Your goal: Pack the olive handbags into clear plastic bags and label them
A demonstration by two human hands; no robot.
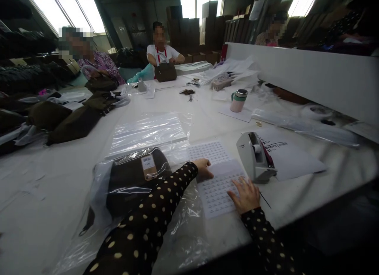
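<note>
A sheet of small printed labels (217, 198) lies on the white table, with a blank band across its middle. On the sheet's left edge rests my left hand (203, 169), its thumb and fingers apart. My right hand (245, 194) is spread over the sheet's right edge. Left of the sheet, under my left forearm, a dark bag (127, 188) sits in clear plastic, with a tag (149, 166) on top. A grey tape dispenser (256, 158) stands just beyond my right hand.
A pink and green mug (238, 100) stands further back, right of centre. Clear plastic bags (148, 133) lie beyond the dark bag. More dark bags (74, 123) are piled at the left. People sit across the table, and a white partition (310, 77) runs along the right.
</note>
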